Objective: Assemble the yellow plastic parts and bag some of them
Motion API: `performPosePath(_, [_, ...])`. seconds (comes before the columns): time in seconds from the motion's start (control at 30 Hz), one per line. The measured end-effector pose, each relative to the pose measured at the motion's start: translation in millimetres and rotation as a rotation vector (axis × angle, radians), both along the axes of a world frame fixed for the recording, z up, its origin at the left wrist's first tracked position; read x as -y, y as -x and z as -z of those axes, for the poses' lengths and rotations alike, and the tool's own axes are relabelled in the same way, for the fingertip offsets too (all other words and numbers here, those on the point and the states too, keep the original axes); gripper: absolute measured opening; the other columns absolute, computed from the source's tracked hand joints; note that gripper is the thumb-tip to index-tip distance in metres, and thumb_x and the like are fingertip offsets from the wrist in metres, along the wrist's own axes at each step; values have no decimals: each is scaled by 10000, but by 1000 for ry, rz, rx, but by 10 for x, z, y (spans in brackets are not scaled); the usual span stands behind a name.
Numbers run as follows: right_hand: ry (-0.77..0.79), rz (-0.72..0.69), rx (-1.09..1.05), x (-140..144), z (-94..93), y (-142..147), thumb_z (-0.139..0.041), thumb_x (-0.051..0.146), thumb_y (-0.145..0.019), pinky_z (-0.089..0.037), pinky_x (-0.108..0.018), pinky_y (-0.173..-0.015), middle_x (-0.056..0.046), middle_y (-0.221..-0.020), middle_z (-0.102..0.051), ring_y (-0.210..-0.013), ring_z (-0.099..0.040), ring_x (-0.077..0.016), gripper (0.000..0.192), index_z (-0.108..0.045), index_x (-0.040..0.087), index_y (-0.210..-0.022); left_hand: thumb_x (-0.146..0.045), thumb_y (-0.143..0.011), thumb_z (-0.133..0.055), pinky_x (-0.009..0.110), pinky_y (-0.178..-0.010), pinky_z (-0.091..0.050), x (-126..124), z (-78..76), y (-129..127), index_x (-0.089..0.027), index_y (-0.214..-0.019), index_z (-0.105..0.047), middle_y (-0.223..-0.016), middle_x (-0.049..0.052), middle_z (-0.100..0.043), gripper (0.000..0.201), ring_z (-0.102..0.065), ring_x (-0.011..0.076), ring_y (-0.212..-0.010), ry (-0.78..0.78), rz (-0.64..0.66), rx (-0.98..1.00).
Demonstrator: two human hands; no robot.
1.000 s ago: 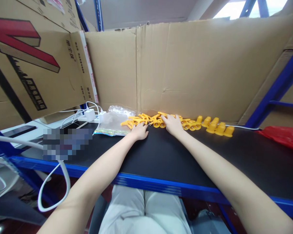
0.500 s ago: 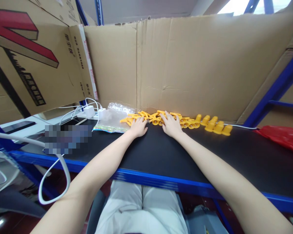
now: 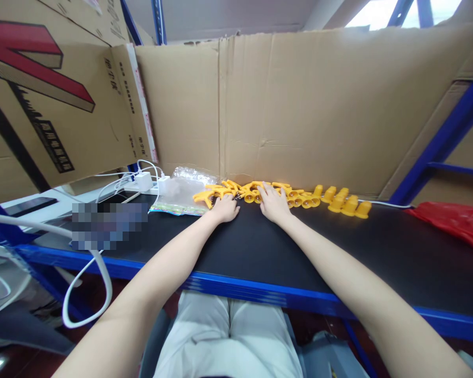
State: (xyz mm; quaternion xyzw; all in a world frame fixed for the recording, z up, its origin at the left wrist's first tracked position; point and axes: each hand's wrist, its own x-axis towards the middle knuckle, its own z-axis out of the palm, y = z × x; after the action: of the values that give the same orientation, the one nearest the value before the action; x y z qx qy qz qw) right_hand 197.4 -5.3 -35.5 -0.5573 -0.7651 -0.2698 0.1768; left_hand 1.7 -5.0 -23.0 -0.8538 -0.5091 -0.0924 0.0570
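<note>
Both my hands lie flat and empty, left hand [image 3: 225, 209] and right hand [image 3: 274, 205], fingertips touching the yellow plastic pieces [image 3: 256, 192] strung sideways just beyond them.

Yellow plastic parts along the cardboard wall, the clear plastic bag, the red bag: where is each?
Yellow plastic parts [image 3: 341, 202], head view, on the cone-shaped ones.
Clear plastic bag [image 3: 181, 193], head view, its middle.
Red bag [image 3: 455, 223], head view, its top surface.
</note>
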Motion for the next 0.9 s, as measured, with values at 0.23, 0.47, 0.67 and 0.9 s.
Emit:
performPosePath(0.23, [-14, -18, 14, -28, 18, -5, -357, 160, -818, -191, -568, -1018, -161, -1452, -310, -1280, -332, -293, 551, -382, 91, -1364, -206, -852, -387, 458, -920, -384, 11, -18, -7, -145, -973, -591, -1126, 136, -545, 245, -477, 276, -1098, -108, 2, 56])
performPosePath(0.47, [-47, -43, 24, -17, 10, -13, -374, 184, -843, -180, -567, -1018, -156, -1449, -318, -1275, -341, -294, 522, -398, 134, -1362, -141, -867, -316, 376, -848, -430, -48, -66, 32, -150, -951, -581, -1008, 122, -581, 279, -550, 229, -948, -191, 1, 224])
performPosePath(0.67, [-44, -257, 180, -29, -13, -4, -328, 171, -905, -84, -565, -1043, -100, -1381, -440, -1265, -361, -247, 425, -483, 222, -1298, -215, -864, -388, 368, -860, -432, -64, -5, 58, -154, -986, -587, -1058, 116, -581, 242, -546, 228, -978, -196, 24, 221])
performPosePath(0.9, [-9, -224, 219, -46, -45, 54, -370, 240, -922, -121, -539, -1026, -116, -1017, -637, -1008, -522, -230, 335, -577, 187, -1180, -351, -900, -320, 528, -1034, -239, -18, 36, 22, -297, -1315, -414, -1425, 39, -386, 429, -282, 266, -1319, -38, 90, 59])
